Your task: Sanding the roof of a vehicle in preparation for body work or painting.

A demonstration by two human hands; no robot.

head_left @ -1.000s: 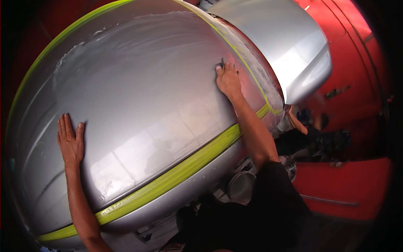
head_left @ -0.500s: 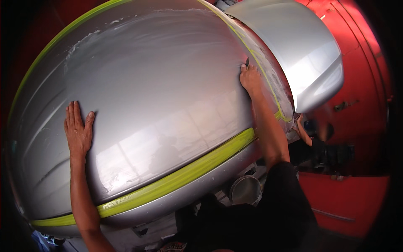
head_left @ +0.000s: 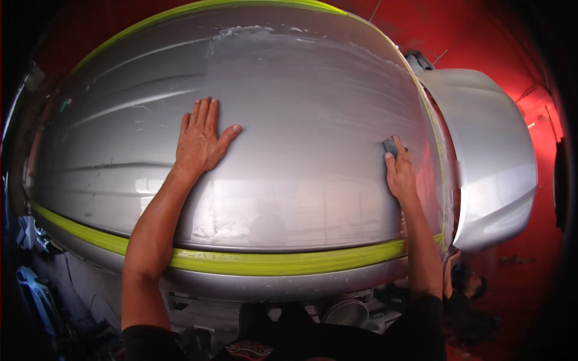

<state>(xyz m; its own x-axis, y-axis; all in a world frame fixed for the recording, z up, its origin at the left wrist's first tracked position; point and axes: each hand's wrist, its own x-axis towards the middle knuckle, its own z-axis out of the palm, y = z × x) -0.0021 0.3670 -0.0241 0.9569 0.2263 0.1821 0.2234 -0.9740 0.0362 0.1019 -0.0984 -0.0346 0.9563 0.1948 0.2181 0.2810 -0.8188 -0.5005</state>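
Observation:
A silver car roof (head_left: 301, 198) spreads in front of me, with yellow-green masking tape (head_left: 283, 263) along its near and far edges. My left hand (head_left: 203, 137) lies flat on the roof, left of the middle, fingers stretched out and holding nothing. Toward the right end of the roof, my right hand (head_left: 400, 171) grips a small dark grey sanding pad (head_left: 391, 147) and rests it against the surface. The fingers partly cover the pad. A whitish wet smear (head_left: 244, 31) marks the far part of the roof.
To the right lies the silver hood (head_left: 494, 150), beyond the taped windscreen edge. A round bucket (head_left: 346, 314) stands below the near side. Part of an arm (head_left: 448, 278) shows at lower right; I cannot tell whether it is a reflection. The floor (head_left: 469, 36) is red.
My view has swung, so the car sits more level. My right hand has moved left, away from the windscreen edge, and the pad shows more. My left hand stays flat on the roof.

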